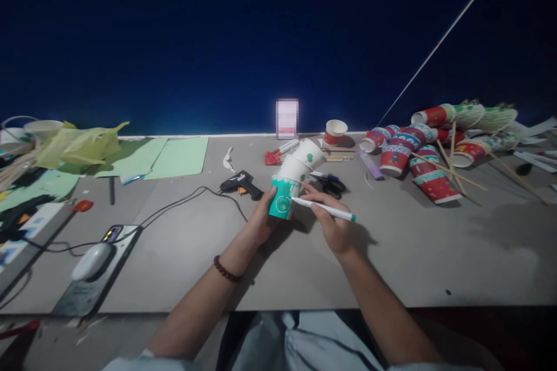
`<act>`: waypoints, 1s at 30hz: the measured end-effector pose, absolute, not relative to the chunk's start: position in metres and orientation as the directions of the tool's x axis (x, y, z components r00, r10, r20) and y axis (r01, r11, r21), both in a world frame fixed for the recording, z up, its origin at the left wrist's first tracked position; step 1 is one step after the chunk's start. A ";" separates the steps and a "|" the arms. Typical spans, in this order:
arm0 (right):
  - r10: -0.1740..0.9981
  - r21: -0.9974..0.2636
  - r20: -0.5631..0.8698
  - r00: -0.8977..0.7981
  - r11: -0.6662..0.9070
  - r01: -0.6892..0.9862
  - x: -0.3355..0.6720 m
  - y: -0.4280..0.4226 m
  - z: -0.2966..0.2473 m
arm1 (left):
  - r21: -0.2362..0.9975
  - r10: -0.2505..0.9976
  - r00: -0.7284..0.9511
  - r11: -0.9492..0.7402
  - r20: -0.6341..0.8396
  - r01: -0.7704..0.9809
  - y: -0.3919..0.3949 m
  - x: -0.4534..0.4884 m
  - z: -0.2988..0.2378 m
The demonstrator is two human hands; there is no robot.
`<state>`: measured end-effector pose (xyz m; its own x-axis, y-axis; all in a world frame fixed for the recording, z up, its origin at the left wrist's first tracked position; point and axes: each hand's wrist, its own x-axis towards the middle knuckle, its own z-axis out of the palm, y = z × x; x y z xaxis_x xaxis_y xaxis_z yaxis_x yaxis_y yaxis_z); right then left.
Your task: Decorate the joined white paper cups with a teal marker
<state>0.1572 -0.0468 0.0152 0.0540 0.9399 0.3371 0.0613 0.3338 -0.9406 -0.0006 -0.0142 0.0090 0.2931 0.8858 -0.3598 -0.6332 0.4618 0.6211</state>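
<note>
My left hand [262, 217] is wrapped round the lower end of a tilted chain of paper cups [285, 197], its bottom cup teal and the upper ones white with green marks. In my right hand [333, 223] is a white marker [326, 208] with a teal end. The marker's tip points left at the teal cup and seems to touch it or nearly so. Behind the cups lie dark-handled scissors [333, 185], partly hidden. A black glue gun [241, 184] rests to the left of the cups, its cable running left.
Joined paper cups [402, 151] and wooden sticks [450, 171] pile up at the right. A red-and-white cup [336, 132] stands by the wall. On the left are green paper sheets [180, 157], a yellow plastic bag [78, 145], a power strip [32, 237] and a phone [82, 295] under a white case [92, 261].
</note>
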 end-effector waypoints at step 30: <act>0.933 -0.940 0.342 0.114 0.340 0.037 0.157 -0.046 0.014 | 0.616 0.871 0.318 0.490 -0.375 -0.616 -0.015 0.000 0.012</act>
